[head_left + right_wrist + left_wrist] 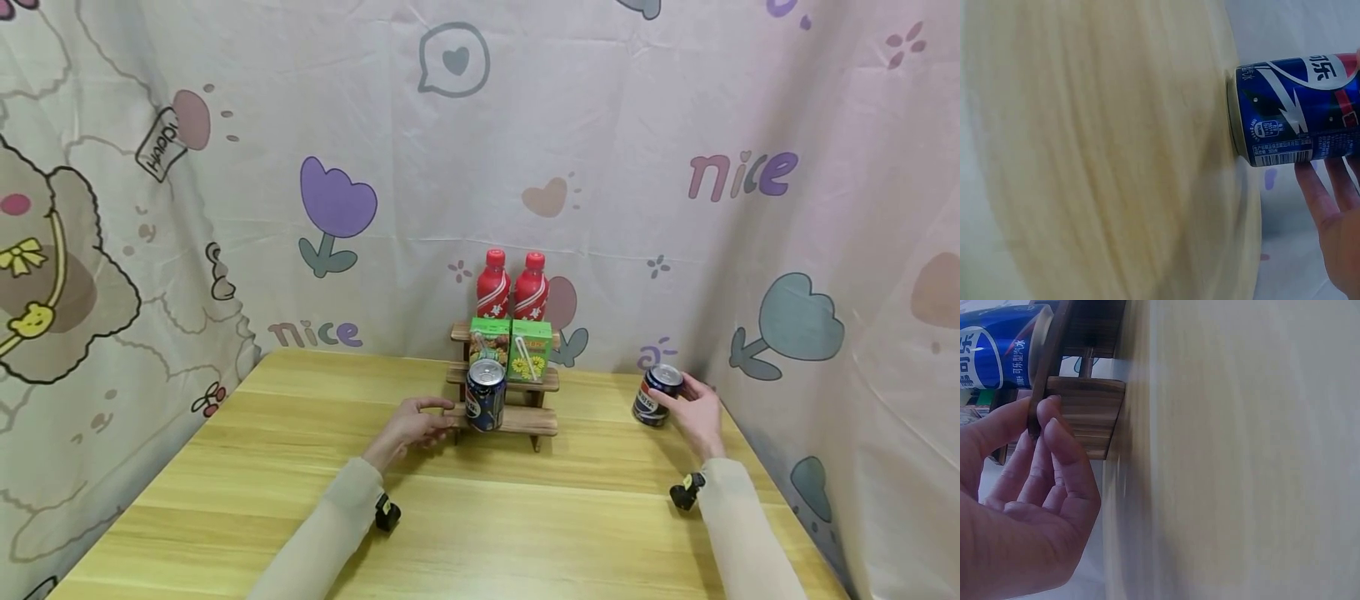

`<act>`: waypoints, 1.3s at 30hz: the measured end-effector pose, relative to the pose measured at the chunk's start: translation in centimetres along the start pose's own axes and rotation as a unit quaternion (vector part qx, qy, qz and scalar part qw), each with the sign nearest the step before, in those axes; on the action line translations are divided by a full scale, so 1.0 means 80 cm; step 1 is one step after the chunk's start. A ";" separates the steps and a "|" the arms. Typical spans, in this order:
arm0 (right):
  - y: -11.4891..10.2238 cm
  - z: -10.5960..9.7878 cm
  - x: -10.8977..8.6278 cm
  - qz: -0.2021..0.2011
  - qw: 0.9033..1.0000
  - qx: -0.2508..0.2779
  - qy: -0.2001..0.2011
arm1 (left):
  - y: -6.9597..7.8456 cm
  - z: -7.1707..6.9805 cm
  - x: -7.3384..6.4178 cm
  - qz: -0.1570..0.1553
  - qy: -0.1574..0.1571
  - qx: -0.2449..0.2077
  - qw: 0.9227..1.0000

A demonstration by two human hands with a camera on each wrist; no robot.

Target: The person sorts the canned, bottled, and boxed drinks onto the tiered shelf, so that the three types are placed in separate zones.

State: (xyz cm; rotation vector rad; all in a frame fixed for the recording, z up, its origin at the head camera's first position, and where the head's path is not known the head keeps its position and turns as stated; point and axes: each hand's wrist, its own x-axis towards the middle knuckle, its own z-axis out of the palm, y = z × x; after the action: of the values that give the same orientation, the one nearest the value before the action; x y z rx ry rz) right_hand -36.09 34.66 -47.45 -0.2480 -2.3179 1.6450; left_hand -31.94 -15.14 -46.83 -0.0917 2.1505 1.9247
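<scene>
A small stepped wooden rack [528, 421] stands at the back of the table. My left hand [417, 423] pinches the left end of its lowest shelf [1036, 412] between thumb and fingers. On that shelf a blue cola can [486, 398] stands upright, just beside the fingers. Farther right, my right hand [697, 415] holds a second blue cola can [651, 402] from its right side. In the right wrist view the fingers [1317, 194] lie along the side of this can [1291, 112], its base close to the tabletop.
On the rack's middle shelf are two green drink cartons [531, 350], and behind them two red bottles [532, 287] on the top shelf. A printed curtain [450, 150] hangs behind the wooden table [525, 533] and along both sides.
</scene>
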 end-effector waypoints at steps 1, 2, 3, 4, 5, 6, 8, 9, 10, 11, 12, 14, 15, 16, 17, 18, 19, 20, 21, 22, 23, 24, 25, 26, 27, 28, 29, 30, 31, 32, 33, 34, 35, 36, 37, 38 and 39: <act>0.000 0.001 -0.002 -0.003 1.000 -0.008 0.006 | 0.000 0.000 0.000 0.001 0.000 0.000 1.000; -0.001 0.001 -0.003 -0.004 1.000 -0.011 0.012 | -0.001 0.000 0.000 0.002 0.000 0.000 1.000; -0.001 0.001 -0.004 -0.005 1.000 -0.012 0.017 | -0.001 0.000 0.001 0.002 0.000 0.000 1.000; -0.001 0.002 -0.006 -0.004 1.000 -0.010 0.022 | -0.001 0.001 0.001 0.002 -0.001 -0.001 1.000; -0.001 0.002 -0.006 -0.003 1.000 -0.009 0.026 | -0.001 0.001 0.001 0.003 0.000 -0.001 1.000; -0.001 0.002 -0.007 -0.002 1.000 -0.005 0.029 | -0.001 0.001 0.001 0.003 0.000 -0.001 1.000; -0.002 0.002 -0.009 0.003 1.000 0.003 0.030 | -0.001 0.001 0.000 0.003 0.000 -0.002 1.000; -0.003 0.002 -0.010 0.005 1.000 0.006 0.030 | 0.000 0.001 0.000 0.003 0.000 -0.002 1.000; -0.004 0.002 -0.011 0.007 1.000 0.010 0.028 | 0.000 0.001 0.000 0.002 0.000 -0.002 1.000; -0.005 0.002 -0.011 0.008 1.000 0.011 0.026 | 0.000 0.001 0.000 0.001 0.000 -0.002 1.000; -0.006 0.002 -0.012 0.008 1.000 0.011 0.024 | 0.001 0.001 0.000 0.001 0.000 -0.002 1.000; -0.008 0.002 -0.014 0.007 1.000 0.010 0.018 | 0.001 0.000 0.000 0.001 -0.001 0.000 1.000; -0.010 0.002 -0.015 0.006 1.000 0.011 0.016 | 0.001 -0.001 0.000 0.002 -0.002 0.001 1.000; -0.011 0.003 -0.017 0.003 1.000 0.010 0.014 | 0.001 -0.001 0.000 0.002 -0.003 0.002 1.000; -0.012 0.003 -0.018 0.001 1.000 0.008 0.013 | 0.001 -0.001 0.001 0.003 -0.004 0.003 1.000; -0.014 0.004 -0.020 0.003 1.000 0.004 0.013 | 0.004 -0.001 -0.002 0.002 -0.008 0.004 1.000; -0.015 0.004 -0.022 0.002 1.000 0.005 0.013 | 0.008 -0.001 -0.006 0.003 -0.012 0.005 1.000; -0.006 0.005 -0.016 -0.004 1.000 0.000 0.015 | 0.007 0.000 -0.006 0.003 -0.013 0.006 1.000; -0.004 0.006 -0.015 -0.008 1.000 -0.001 0.016 | 0.007 0.000 -0.006 0.003 -0.014 0.007 1.000; 0.003 0.007 -0.010 -0.019 1.000 -0.008 0.017 | 0.007 0.000 -0.006 0.003 -0.014 0.008 1.000; 0.011 0.009 -0.005 -0.028 0.999 -0.017 0.020 | 0.006 0.000 -0.006 0.002 -0.012 0.009 1.000; 0.019 0.010 0.001 -0.039 0.999 -0.023 0.022 | 0.006 0.000 -0.006 0.002 -0.011 0.009 1.000; 0.028 0.011 0.008 -0.053 0.998 -0.024 0.024 | 0.003 -0.001 -0.003 0.002 -0.008 0.009 1.000; 0.037 0.012 0.015 -0.064 0.997 -0.029 0.026 | -0.001 -0.002 0.001 0.002 -0.003 0.011 1.000; 0.037 0.013 0.016 -0.070 0.997 -0.024 0.029 | -0.001 -0.002 0.000 0.001 -0.002 0.012 1.000; 0.045 0.014 0.021 -0.079 0.996 -0.024 0.033 | 0.000 -0.001 -0.001 0.001 0.000 0.012 1.000; 0.047 0.016 0.023 -0.082 0.996 -0.019 0.037 | 0.000 -0.001 -0.001 0.000 0.002 0.013 1.000; 0.049 0.017 0.025 -0.085 0.996 -0.012 0.040 | 0.001 -0.001 -0.001 0.002 0.002 0.013 1.000; 0.051 0.018 0.026 -0.086 0.995 -0.013 0.043 | 0.001 0.000 -0.001 0.002 0.002 0.013 1.000; 0.052 0.019 0.027 -0.089 0.995 -0.012 0.043 | 0.001 0.000 -0.002 0.002 0.002 0.012 1.000; 0.053 0.021 0.027 -0.092 0.995 -0.011 0.043 | 0.002 0.000 -0.002 0.001 0.002 0.009 1.000; 0.054 0.022 0.027 -0.093 0.995 -0.012 0.042 | 0.001 0.000 -0.002 0.001 0.002 0.008 1.000; 0.054 0.024 0.027 -0.093 0.995 -0.012 0.040 | 0.001 0.001 -0.001 0.002 0.002 0.007 1.000; 0.055 0.026 0.028 -0.095 0.995 -0.012 0.037 | 0.001 0.001 -0.001 0.002 0.002 0.005 1.000; 0.055 0.027 0.028 -0.097 0.995 -0.009 0.034 | 0.000 0.001 -0.001 0.001 0.002 0.003 1.000; 0.055 0.029 0.028 -0.100 0.995 -0.005 0.030 | 0.000 0.001 -0.001 0.002 0.003 0.003 1.000; 0.053 0.031 0.026 -0.102 0.994 -0.004 0.027 | -0.001 0.000 0.000 0.004 0.005 0.003 1.000</act>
State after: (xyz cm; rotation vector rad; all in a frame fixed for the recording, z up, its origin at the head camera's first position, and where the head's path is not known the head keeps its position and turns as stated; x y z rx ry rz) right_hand -39.02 34.48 -51.91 -0.0546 -2.2282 1.5098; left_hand -31.88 -15.13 -46.91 -0.0907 2.1660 1.9256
